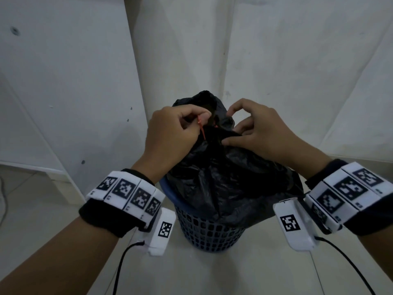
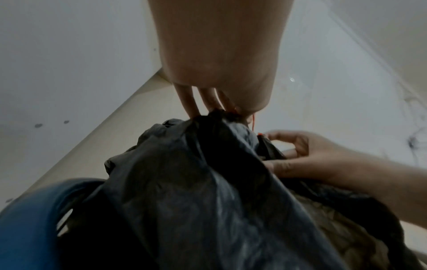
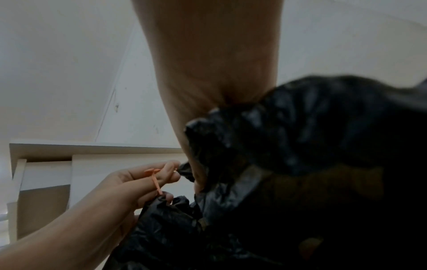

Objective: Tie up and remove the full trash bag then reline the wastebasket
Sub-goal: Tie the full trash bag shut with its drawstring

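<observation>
A full black trash bag (image 1: 229, 177) sits in a blue mesh wastebasket (image 1: 208, 233) on the floor, its top gathered upward. My left hand (image 1: 174, 133) pinches a thin orange tie (image 1: 202, 130) at the left of the bag's neck, and its lower fingers also hold a fold of plastic. The right wrist view shows this tie (image 3: 155, 180) crossing the left hand (image 3: 129, 182). My right hand (image 1: 255, 133) is at the right of the neck, fingers curled and thumb pressed on the gathered plastic. The left wrist view shows the bag (image 2: 196, 182) between both hands, with the right hand (image 2: 312, 155) gripping it.
White walls (image 1: 297, 60) meet in a corner right behind the basket. A white board or cabinet side (image 1: 63, 81) leans at the left. Pale floor tiles (image 1: 212, 277) lie in front. Black cables (image 1: 121, 267) hang from both wrist units.
</observation>
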Available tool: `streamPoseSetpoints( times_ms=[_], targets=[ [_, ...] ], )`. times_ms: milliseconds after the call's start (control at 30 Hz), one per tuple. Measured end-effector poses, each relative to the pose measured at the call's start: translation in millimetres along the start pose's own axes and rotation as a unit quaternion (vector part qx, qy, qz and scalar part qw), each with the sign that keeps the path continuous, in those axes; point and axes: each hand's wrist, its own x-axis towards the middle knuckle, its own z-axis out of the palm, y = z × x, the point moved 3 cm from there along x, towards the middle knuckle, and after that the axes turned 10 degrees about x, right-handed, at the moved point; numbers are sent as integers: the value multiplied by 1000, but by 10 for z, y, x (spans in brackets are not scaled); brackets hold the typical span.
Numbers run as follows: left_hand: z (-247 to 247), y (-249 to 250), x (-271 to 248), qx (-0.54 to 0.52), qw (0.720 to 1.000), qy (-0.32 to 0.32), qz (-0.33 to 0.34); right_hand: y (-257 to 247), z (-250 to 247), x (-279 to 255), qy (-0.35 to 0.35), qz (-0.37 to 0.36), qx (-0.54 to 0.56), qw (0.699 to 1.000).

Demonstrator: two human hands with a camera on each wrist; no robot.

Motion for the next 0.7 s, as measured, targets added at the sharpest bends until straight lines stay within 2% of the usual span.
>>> streamPoseSetpoints(
  times_ms=[100,167,267,333,400,600,700],
  targets=[
    [-35,1,-6,1,999,-32,15,-5,-11,11,5,-9,20,1000],
    [-4,14,-40,-28,998,-55,-1,-12,-15,26,7,-16,25,1000],
    [58,16,-64,-100,985,-88,-112,-21,-4,32,8,-35,23,999],
    [69,18,-73,-166,958,-106,-207,-36,7,25,8,-47,20,999],
    [72,27,-61,-197,939,-122,-254,-45,14,24,8,-61,13,998],
    [99,24,-37,-175,930,-157,-283,-72,46,22,17,-107,-28,994],
    [143,8,-66,-158,918,-200,-305,-89,68,19,8,-137,-45,990]
  ],
)
